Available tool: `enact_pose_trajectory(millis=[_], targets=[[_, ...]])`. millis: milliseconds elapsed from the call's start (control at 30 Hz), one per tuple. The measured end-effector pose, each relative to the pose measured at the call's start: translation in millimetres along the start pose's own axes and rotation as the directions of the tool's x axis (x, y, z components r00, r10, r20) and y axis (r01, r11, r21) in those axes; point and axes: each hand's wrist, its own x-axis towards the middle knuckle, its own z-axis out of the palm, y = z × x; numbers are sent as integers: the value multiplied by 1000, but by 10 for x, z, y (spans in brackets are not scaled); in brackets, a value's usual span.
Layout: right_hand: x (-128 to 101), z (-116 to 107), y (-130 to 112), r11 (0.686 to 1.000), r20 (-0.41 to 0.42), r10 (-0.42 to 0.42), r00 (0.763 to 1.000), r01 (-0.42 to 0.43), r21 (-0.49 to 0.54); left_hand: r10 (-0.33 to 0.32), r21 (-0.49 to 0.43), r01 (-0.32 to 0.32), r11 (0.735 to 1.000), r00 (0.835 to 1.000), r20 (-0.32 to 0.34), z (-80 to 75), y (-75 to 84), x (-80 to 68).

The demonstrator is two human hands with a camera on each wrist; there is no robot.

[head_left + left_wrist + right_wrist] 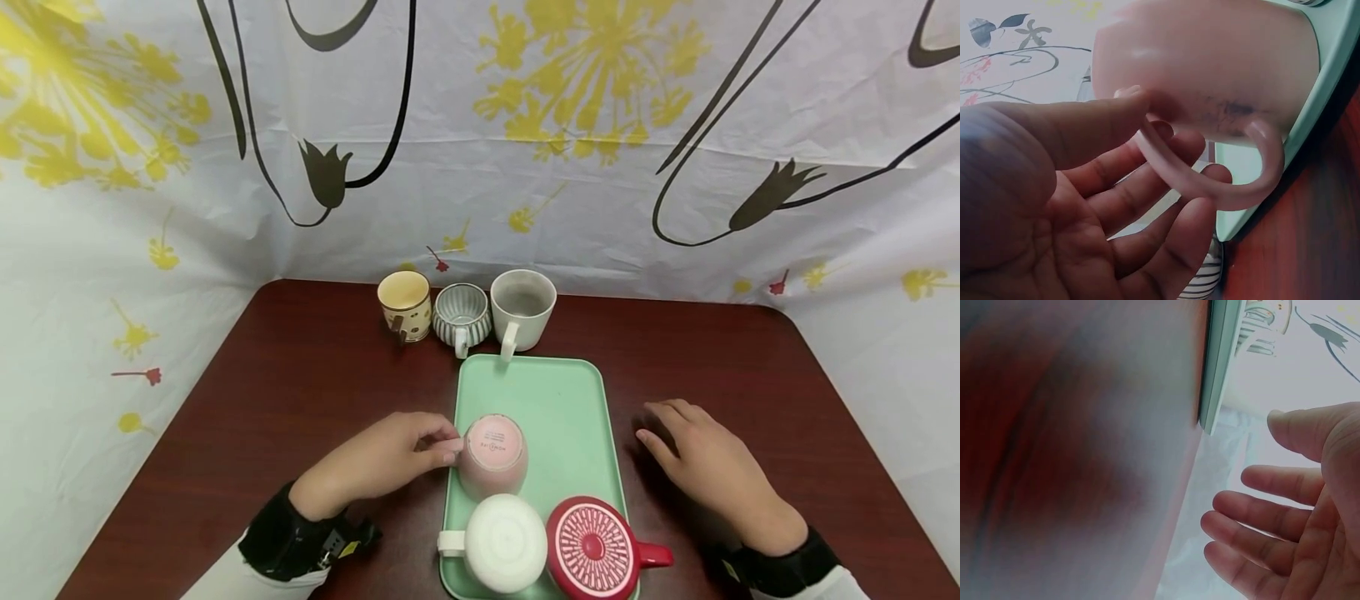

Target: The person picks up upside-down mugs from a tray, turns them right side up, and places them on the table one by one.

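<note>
Lowest in frame we list a white mug point(505, 542) and red mug point(594, 550), both upturned on the green tray point(570, 400). Above them, centre frame, our left hand point(382, 461) hooks fingers point(1147, 187) through the inverted pink mug point(492, 454) handle. Our right hand point(701, 462) rests flat, fingers relaxed, on the table point(300, 375) lower right.

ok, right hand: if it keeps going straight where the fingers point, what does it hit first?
Probably the green tray. The right hand lies open on the table, fingers aimed left and slightly away, with the tray's right edge just ahead. Beyond that rim the tray is bare there. Height is unclear, so it might pass over the rim.
</note>
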Motion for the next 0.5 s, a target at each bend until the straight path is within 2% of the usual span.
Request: enact_pose_trajectory(millis=[200, 500], targets=[[1, 8, 2, 1000, -14, -13, 1000, 13, -4, 1, 20, -1, 1000, 1000, -23, 43, 18, 17], [2, 20, 6, 1000, -5, -11, 1000, 11, 8, 32, 45, -31, 999, 999, -18, 69, 23, 18]])
